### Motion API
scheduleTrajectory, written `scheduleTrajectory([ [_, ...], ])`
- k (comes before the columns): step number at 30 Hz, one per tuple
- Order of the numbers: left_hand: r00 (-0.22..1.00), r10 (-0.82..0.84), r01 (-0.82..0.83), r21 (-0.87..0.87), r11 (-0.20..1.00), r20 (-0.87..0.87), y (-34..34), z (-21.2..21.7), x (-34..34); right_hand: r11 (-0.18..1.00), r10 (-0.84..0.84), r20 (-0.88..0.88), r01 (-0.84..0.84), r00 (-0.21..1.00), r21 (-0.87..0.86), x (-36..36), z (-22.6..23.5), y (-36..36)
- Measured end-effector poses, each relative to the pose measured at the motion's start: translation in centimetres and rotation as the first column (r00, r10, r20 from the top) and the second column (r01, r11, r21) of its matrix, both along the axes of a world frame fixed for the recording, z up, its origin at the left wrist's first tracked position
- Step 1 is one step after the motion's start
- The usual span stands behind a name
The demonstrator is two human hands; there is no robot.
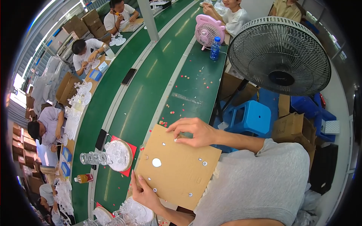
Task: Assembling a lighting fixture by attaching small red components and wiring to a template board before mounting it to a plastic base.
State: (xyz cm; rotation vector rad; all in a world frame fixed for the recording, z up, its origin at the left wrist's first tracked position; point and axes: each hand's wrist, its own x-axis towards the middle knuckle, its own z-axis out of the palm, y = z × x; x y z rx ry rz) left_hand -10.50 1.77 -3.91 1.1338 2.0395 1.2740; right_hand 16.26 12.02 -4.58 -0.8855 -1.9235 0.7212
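Note:
A square brown board [175, 169] with a white round spot, small slots and several round metal discs [204, 163] lies tilted in front of my body. My left hand [146, 196] grips its lower left edge, with fingers along the rim. Over the board's upper part is my right hand [192, 132], thumb and index finger pinched at a small shiny piece mostly hidden by the fingertips. Left of the board, a round white base with a clear plastic stem [120, 155] lies on a red sheet [132, 150]. More clear plastic pieces [130, 211] sit near my left forearm.
Green work surfaces [151, 86] curve away, with scattered red dots. Phones [129, 76], a drink bottle [83, 178], a blue bottle [215, 49] and a pink fan [209, 32] stand around. A large black fan [281, 56] and blue stool [250, 117] are right. Several people work across.

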Motion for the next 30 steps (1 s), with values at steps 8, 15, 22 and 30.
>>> scheduleTrajectory([
  [8,0.993,-0.019,0.024,-0.038,0.999,0.114,-0.9,-0.9,-2.1,0.996,0.089,0.006,-0.089,0.996,0.025,-1.4,-0.2,-0.6],
  [15,0.994,-0.093,0.090,0.060,0.994,0.059,-1.3,0.4,-0.9,0.997,0.069,0.065,-0.071,0.995,0.015,-0.7,0.3,-1.6],
  [22,0.953,-0.025,0.041,0.049,0.998,-0.300,-1.1,1.2,-1.1,0.988,0.136,0.051,-0.139,0.989,0.073,-0.5,0.3,-0.4],
  [30,0.513,-0.518,0.554,-0.197,0.809,-0.684,-0.6,5.1,2.1,0.990,0.136,0.038,-0.134,0.990,-0.039,-0.4,0.9,-0.8],
])
